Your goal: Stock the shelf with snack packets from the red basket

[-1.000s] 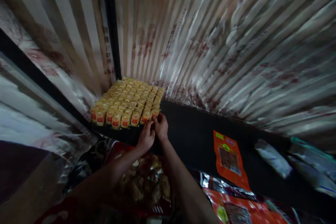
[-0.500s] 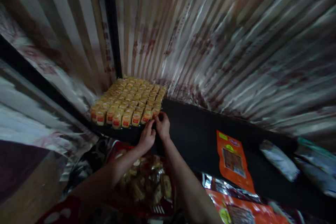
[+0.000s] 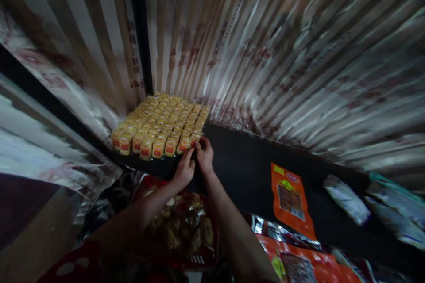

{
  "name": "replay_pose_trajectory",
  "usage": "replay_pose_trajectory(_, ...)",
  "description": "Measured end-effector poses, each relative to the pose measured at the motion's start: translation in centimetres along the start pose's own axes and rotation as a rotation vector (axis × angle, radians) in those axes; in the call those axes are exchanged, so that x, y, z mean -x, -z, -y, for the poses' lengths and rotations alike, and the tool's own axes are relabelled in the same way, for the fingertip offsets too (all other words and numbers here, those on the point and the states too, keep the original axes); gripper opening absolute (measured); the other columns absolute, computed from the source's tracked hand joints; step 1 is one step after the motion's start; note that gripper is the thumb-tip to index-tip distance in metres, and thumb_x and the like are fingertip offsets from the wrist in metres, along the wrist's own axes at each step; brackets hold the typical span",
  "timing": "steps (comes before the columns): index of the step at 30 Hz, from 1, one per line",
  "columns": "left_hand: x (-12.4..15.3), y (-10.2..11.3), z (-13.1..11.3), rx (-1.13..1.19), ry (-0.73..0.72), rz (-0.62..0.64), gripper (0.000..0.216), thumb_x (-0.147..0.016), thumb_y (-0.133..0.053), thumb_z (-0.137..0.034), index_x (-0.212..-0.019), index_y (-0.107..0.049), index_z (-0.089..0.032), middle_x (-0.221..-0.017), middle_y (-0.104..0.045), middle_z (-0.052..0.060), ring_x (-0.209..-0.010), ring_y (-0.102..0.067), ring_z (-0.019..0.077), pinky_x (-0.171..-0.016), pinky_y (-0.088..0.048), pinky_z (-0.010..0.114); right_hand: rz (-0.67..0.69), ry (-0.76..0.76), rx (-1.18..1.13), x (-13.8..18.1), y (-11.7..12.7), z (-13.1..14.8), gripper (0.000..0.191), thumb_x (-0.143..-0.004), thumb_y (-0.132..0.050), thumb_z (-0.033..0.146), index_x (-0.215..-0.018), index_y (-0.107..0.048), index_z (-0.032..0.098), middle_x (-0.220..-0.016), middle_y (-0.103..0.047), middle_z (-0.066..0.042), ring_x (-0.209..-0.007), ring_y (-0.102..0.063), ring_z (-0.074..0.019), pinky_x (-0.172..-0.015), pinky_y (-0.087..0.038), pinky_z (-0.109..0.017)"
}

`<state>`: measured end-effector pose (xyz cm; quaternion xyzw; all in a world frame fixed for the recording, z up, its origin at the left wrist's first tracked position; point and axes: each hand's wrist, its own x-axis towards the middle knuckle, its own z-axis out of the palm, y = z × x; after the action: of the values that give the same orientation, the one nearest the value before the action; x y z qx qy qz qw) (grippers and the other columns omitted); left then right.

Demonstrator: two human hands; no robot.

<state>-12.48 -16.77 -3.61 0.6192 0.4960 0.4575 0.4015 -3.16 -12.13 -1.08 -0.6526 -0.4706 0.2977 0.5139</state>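
Observation:
Small wrapped yellow cakes [image 3: 158,147] with red labels stand in tight rows on a black shelf [image 3: 239,150]. My right hand [image 3: 205,155] is closed at the front right corner of the block, thumb and fingers pinching the last wrapped cake [image 3: 195,138]. Just left of it, my left hand [image 3: 184,170] is closed too, its fingertips at the lower front of the same corner. Whatever is between those left fingers is hidden. Below my forearms sits a red basket [image 3: 142,181] holding more wrapped yellow cakes [image 3: 172,234].
On the shelf's right lie an orange packet [image 3: 290,201], a white packet [image 3: 347,199] and a green-edged packet [image 3: 395,208]. More orange packets [image 3: 312,261] lie at the front edge. Plastic-covered, striped sheeting [image 3: 232,53] walls the back, with a dark post [image 3: 141,31] at the corner.
The view has shifted slightly, moving everything a little left and up. Both hands remain at the front right corner of the cake rows, the right still pinching there.

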Motion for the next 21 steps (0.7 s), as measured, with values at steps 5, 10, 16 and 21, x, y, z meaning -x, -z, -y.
replay_pose_trajectory(5,0.3,0.4,-1.0,-0.008,0.008,-0.034,0.054,-0.075,-0.043,-0.004,-0.127,-0.052,-0.017,-0.134,-0.054,0.009,-0.127,-0.047,0.0215,-0.113,-0.033,0.042,-0.042,-0.041,-0.033,1.5,0.7,-0.3,0.047,-0.074,-0.059,0.041,-0.111,-0.057,0.013,-0.112,-0.065,-0.014,-0.101,-0.06,-0.0217,-0.093,-0.046,-0.037)
replay_pose_trajectory(10,2.7,1.3,-2.5,-0.068,0.017,-0.023,0.041,-0.075,-0.043,-0.003,-0.11,-0.059,-0.016,-0.107,-0.066,0.009,-0.096,-0.063,0.0177,-0.093,-0.049,0.035,-0.072,-0.028,-0.055,5.0,3.2,0.1,0.038,-0.079,-0.052,0.04,-0.108,-0.058,0.015,-0.111,-0.065,-0.012,-0.101,-0.06,-0.0195,-0.094,-0.045,-0.036)
replay_pose_trajectory(16,10.5,1.9,-3.3,-0.153,0.007,0.081,0.026,-0.08,-0.038,-0.009,-0.088,-0.061,-0.017,-0.085,-0.064,0.006,-0.083,-0.06,0.0172,-0.08,-0.049,0.031,0.028,-0.05,-0.015,13.1,7.0,-0.1,0.037,-0.086,-0.046,0.045,-0.104,-0.061,0.017,-0.099,-0.069,-0.008,-0.087,-0.065,-0.0188,-0.081,-0.051,-0.032)
replay_pose_trajectory(21,17.2,1.2,-3.1,-0.117,-0.102,0.295,0.034,-0.074,-0.037,-0.003,-0.094,-0.061,-0.018,-0.099,-0.062,0.007,-0.096,-0.057,0.0173,-0.086,-0.047,0.03,0.429,0.008,0.538,18.3,10.1,-3.2,0.031,-0.088,-0.042,0.024,-0.106,-0.065,0.018,-0.102,-0.07,-0.011,-0.092,-0.066,-0.0209,-0.08,-0.05,-0.03)
